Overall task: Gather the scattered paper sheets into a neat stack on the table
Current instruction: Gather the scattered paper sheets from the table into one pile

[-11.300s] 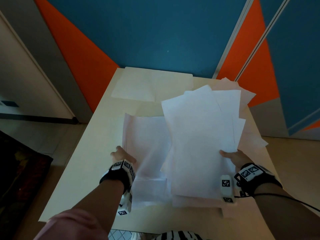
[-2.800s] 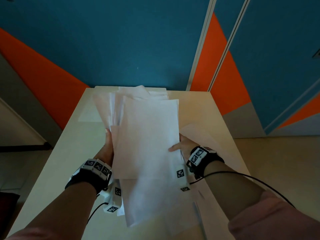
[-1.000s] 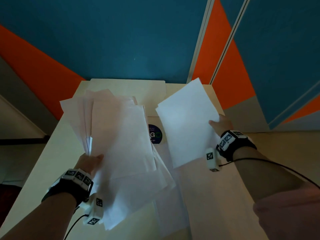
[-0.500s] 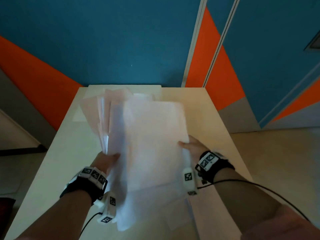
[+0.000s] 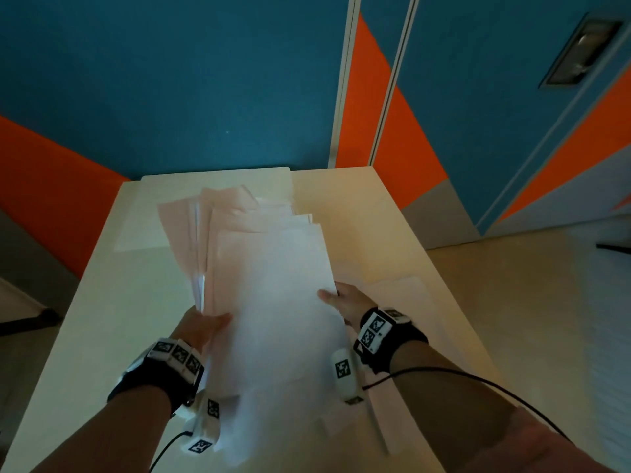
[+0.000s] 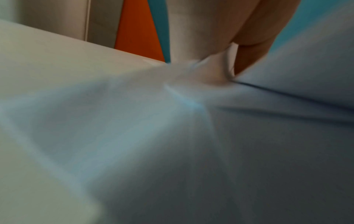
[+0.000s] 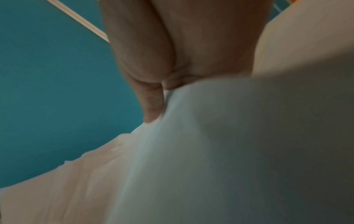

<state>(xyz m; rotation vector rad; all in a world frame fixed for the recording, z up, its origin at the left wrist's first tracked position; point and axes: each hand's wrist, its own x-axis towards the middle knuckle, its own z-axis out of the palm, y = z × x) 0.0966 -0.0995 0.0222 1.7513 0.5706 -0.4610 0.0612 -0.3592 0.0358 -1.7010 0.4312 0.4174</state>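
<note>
Above the table (image 5: 102, 319), two hands grip one fanned paper bundle (image 5: 269, 285).

Fanned paper sheets (image 5: 269, 295) above the table (image 5: 102, 336), between both hands.

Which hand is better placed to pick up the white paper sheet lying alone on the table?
Right. The right hand is just beside the lone white paper sheet; the left hand grips the fanned white paper bundle on the far side.

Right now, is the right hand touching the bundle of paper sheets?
Touching. The right wrist view shows the right hand with a finger pressed against the bundle of paper sheets; the head view shows its thumb on the bundle's right edge.
</note>
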